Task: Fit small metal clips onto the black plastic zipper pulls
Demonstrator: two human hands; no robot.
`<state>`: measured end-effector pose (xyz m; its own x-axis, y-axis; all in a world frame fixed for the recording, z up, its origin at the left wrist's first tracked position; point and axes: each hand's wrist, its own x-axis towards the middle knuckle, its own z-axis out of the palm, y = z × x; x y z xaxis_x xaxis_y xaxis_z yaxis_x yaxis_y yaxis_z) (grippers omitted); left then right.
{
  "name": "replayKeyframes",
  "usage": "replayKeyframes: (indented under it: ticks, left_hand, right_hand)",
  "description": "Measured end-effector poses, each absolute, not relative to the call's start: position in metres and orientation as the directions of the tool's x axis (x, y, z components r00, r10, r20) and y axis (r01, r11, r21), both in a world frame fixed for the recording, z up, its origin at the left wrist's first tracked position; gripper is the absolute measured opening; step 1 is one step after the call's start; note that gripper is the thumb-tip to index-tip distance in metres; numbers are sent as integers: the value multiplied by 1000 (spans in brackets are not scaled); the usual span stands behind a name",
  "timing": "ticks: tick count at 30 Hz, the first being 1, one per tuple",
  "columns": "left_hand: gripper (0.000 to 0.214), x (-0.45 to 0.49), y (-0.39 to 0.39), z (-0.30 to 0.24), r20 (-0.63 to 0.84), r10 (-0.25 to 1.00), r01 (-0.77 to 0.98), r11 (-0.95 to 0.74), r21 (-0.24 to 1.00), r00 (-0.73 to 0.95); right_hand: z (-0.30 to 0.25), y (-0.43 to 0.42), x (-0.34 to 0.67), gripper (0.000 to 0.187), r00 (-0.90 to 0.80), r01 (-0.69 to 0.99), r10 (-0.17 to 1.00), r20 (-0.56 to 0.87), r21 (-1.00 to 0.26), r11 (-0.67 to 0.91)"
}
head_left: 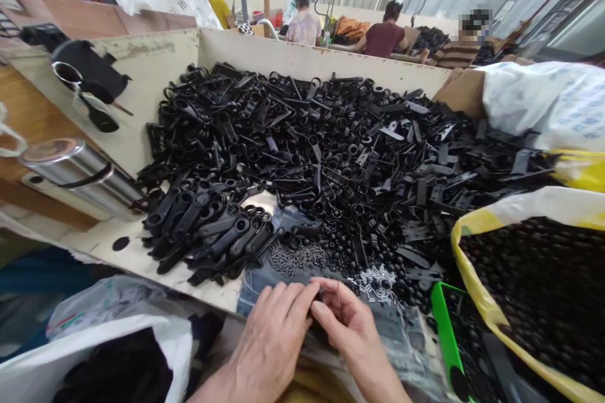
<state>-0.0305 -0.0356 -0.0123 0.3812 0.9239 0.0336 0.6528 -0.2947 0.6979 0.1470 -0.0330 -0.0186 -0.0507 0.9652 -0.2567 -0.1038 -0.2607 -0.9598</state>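
My left hand (276, 330) and my right hand (347, 318) meet at the near edge of the work surface. Both are closed around a small black plastic part (318, 298), mostly hidden by the fingers, so its exact kind does not show. Just beyond the hands lie a heap of small dark metal pieces (297, 257) and a patch of shiny silver pins (378, 283). To the left of these, black plastic handles with round ring ends (227, 239) are stacked in rows. A large pile of loose black plastic parts (302, 126) fills the tray behind.
A steel flask (80, 170) lies at the left, near scissors (78, 85) on the tray wall (165, 50). On the right are a green container (442, 321) and a yellow-edged sack (529, 277) of black balls. A white bag (174, 340) hangs front left. Several people sit beyond.
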Motion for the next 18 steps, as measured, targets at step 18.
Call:
replayKeyframes:
  ticks: [18]
  left_hand:
    - [81, -31, -33, 17, -641, 630, -48, 728, 683, 438]
  right_hand:
    - [-17, -20, 155, 48, -231, 51, 965, -121, -992, -113]
